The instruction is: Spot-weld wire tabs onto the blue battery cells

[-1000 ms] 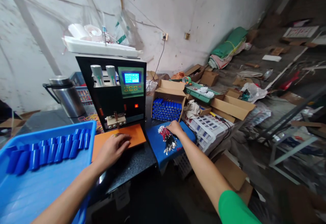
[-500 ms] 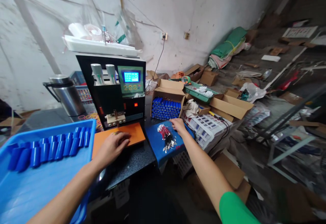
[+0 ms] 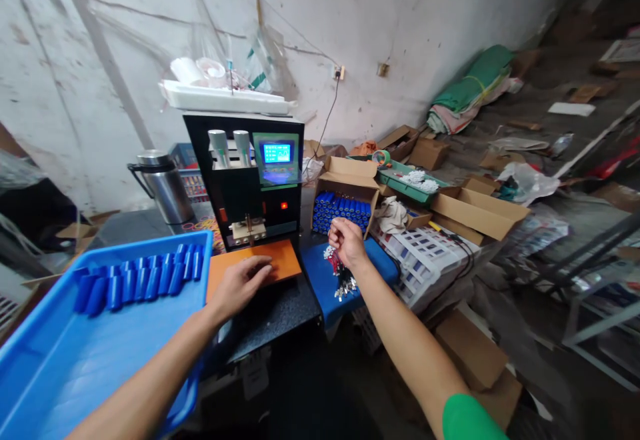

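Right hand [image 3: 347,245] poised over the leads, left hand [image 3: 245,281] laid by the machine [image 3: 225,201].
And the right hand's fingertips are drawn together above the red-and-black leads [image 3: 345,287], spread on the blue mat [image 3: 311,275]; whether anything is pinched cannot be told. The left hand is rested on the orange board [image 3: 286,260], fingers loosely extended and slightly bent, nothing seen gripped, just in front of the metal prongs [image 3: 249,225]. Blue cylinders [image 3: 140,284] are lined up in the blue tray [image 3: 90,360]; more are stacked in the open carton [image 3: 353,169] behind the mat. Lead handling seems to be the step in hand; for any next move, a light, precise fingertip grip would be called for, neighbouring leads left untangled.
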Demonstrator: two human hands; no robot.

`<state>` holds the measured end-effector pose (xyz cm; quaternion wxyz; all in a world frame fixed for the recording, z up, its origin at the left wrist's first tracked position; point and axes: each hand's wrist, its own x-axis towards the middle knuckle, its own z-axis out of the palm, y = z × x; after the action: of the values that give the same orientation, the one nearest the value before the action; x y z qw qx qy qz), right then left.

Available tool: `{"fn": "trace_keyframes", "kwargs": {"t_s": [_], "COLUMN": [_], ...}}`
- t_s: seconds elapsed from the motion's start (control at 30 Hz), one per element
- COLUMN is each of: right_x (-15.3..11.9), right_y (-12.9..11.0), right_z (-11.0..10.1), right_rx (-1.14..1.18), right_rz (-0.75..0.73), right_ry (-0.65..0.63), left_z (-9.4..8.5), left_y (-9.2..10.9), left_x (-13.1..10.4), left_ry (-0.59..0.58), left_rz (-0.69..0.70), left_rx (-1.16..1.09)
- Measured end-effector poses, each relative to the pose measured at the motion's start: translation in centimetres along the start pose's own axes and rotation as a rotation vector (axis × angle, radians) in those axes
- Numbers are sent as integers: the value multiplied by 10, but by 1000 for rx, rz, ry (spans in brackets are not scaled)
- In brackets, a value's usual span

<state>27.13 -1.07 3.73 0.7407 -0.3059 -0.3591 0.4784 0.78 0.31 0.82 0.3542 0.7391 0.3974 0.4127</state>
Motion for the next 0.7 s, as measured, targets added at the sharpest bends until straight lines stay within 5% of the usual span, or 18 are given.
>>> {"fn": "trace_keyframes", "kwargs": {"t_s": [0.13,0.33,0.7], "right_x": [-16,-29,-35], "right_y": [29,61,76], "right_z": [35,72,88], "right_rx": [113,219,203], "right_rz": [97,144,145], "right_ry": [-88,-130,-70], "left_z": [0,-1,2], "left_y": [4,9,20], "left_x": [-4,-9,-12], "left_ry": [-79,-130,-145], "left_rz": [-133,-208,-170], "left_rx": [-273,-334,-191]}}
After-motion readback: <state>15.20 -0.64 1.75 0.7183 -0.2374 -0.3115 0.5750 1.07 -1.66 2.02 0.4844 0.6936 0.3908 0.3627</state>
